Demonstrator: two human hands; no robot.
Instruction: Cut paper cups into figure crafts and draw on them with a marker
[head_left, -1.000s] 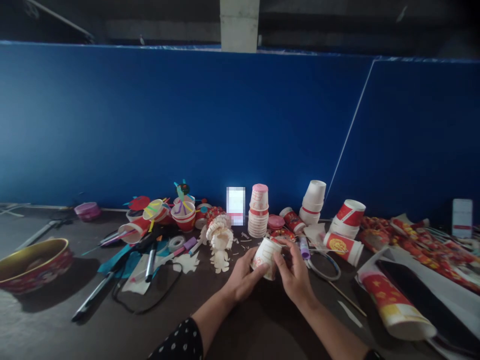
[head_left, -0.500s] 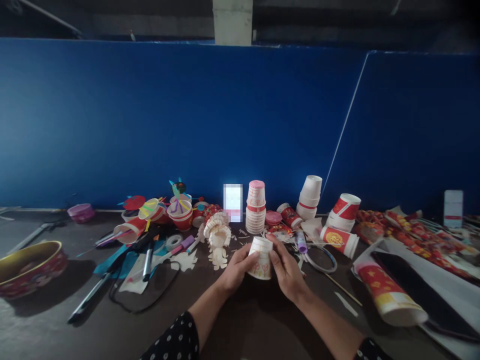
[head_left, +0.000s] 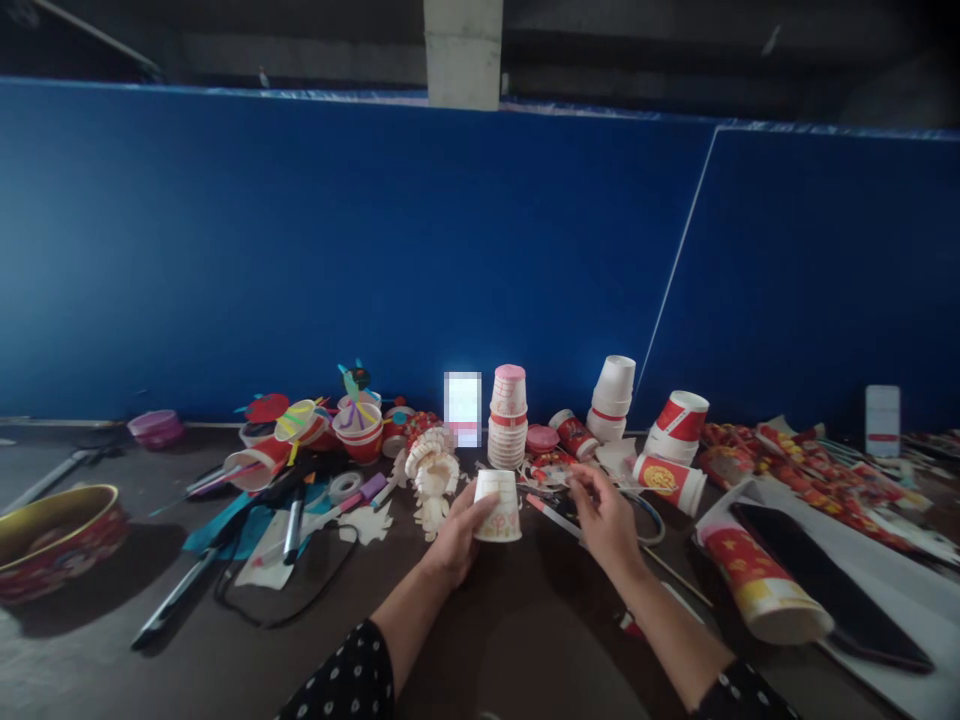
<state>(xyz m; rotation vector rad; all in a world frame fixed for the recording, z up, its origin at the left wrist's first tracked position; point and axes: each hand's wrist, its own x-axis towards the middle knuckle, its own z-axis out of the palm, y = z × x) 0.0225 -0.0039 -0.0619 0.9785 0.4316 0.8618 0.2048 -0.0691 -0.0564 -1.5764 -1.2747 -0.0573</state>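
Observation:
My left hand is closed round a small white paper cup with a faint red print, held upright just above the dark table. My right hand is off the cup and to its right, fingers loosely bent and apart, with nothing visible in them. It hovers over a thin white stick with a red tip and paper scraps. Beside the cup on the left stands a fringed paper-cup figure.
Along the blue wall stand stacked cups, red printed cups and decorated cups. At left lie markers, a tape roll, a black cord and a gold-rimmed bowl. A cup sleeve and a dark phone lie at right.
My right hand has let go of the cup and moved right toward the stick and scraps. My left hand has carried the cup slightly left and keeps it alone.

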